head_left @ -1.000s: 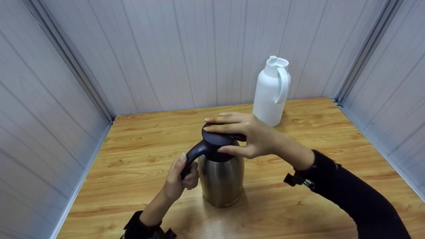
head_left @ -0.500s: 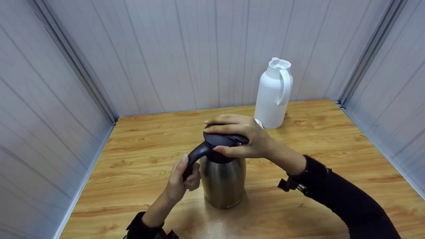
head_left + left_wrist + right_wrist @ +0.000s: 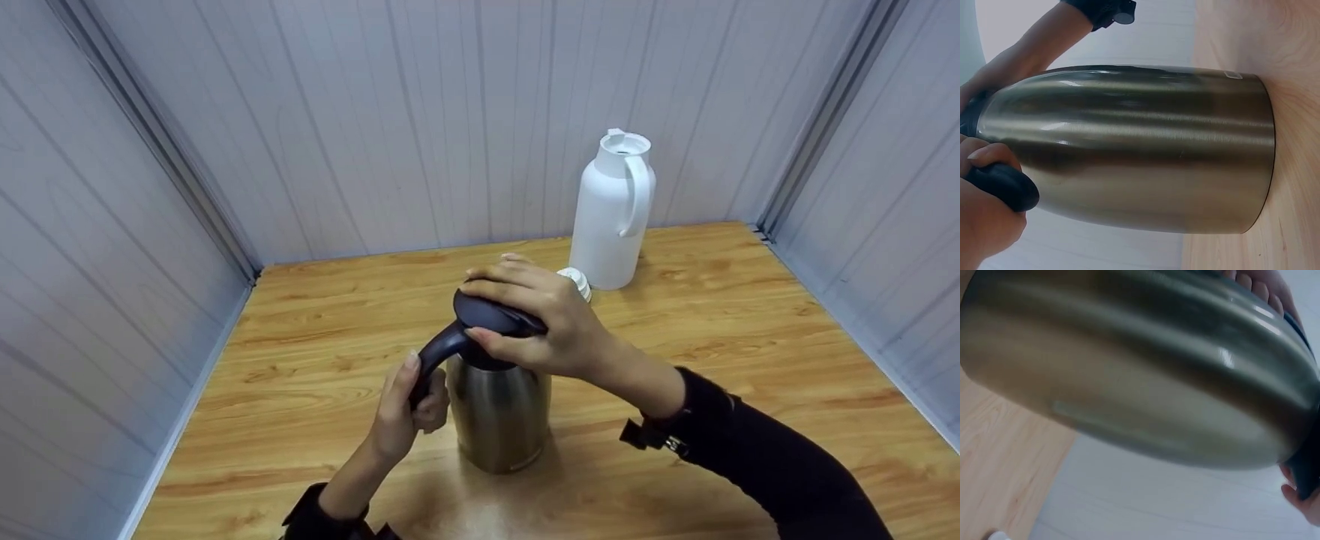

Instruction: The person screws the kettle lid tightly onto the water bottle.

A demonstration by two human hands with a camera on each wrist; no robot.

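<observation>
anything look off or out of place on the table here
One small thing: a white cap lies loose on the wooden table beside the white jug, whose top looks open. No spill or damage shows. The steel flask stands upright, left hand gripping its handle, right hand over its dark lid.

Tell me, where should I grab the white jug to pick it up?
Probably by the white jug's handle. It is a tall loop on the near side, facing the person, so come from the front and curl your fingers through it. The body looks wide and smooth.
</observation>
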